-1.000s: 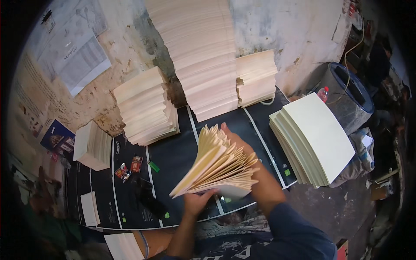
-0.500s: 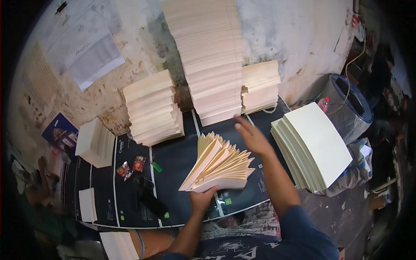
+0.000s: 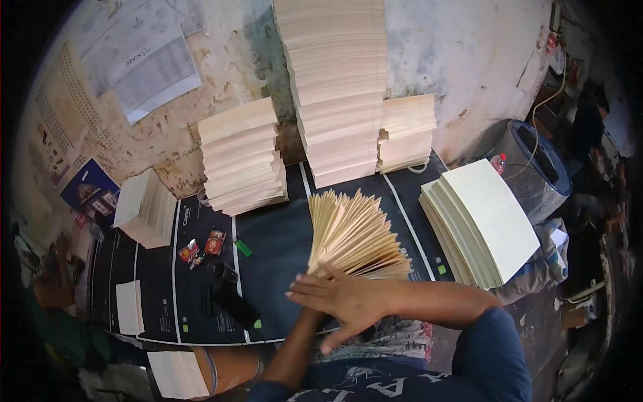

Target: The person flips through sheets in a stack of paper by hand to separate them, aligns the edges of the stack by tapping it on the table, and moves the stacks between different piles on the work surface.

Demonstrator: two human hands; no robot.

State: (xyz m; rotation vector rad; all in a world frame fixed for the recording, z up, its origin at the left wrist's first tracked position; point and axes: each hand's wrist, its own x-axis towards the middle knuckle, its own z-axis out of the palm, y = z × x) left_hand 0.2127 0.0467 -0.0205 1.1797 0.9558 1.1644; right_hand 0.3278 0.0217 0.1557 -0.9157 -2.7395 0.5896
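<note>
A thick bundle of folded cream paper sheets (image 3: 358,234) stands fanned out on the dark table in front of me, its folds spreading away and to the right. My right hand (image 3: 341,299) is open, palm down and fingers apart, at the bundle's near left corner. It crosses over my left hand (image 3: 311,313), of which little more than the wrist shows. The left fingers are hidden under the right hand and the paper, so their grip cannot be seen.
Behind the bundle rises a tall paper stack (image 3: 338,100), flanked by a left stack (image 3: 241,157) and a shorter right one (image 3: 405,134). Large sheets (image 3: 489,221) are piled at right. A green lighter (image 3: 242,248), red packets (image 3: 214,242) and a black object (image 3: 234,305) lie left.
My right hand has swung from the bundle's far right side down across my left hand. The bundle has spread into a wider, more even fan and shifted right.
</note>
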